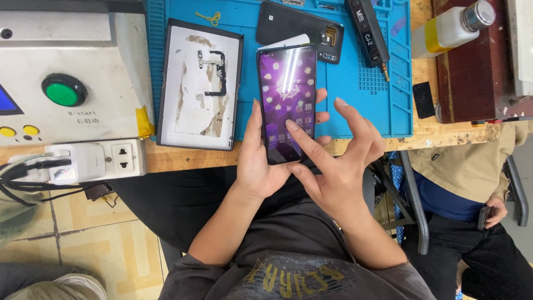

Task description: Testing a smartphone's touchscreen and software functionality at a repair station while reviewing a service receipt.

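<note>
Smartphone (287,103) with a lit purple screen sits upright in the left hand (261,161), hanging over the front edge of the wooden bench (438,133) with open room below toward the lap. Left hand is wrapped around its lower half, thumb up the left side — the right hand (336,166) is spread open, holding nothing, index fingertip touching the screen. Just past the top edge: a blue work mat (355,94), a dark back cover (294,25) and a framed white panel (200,83) on the left.
</note>
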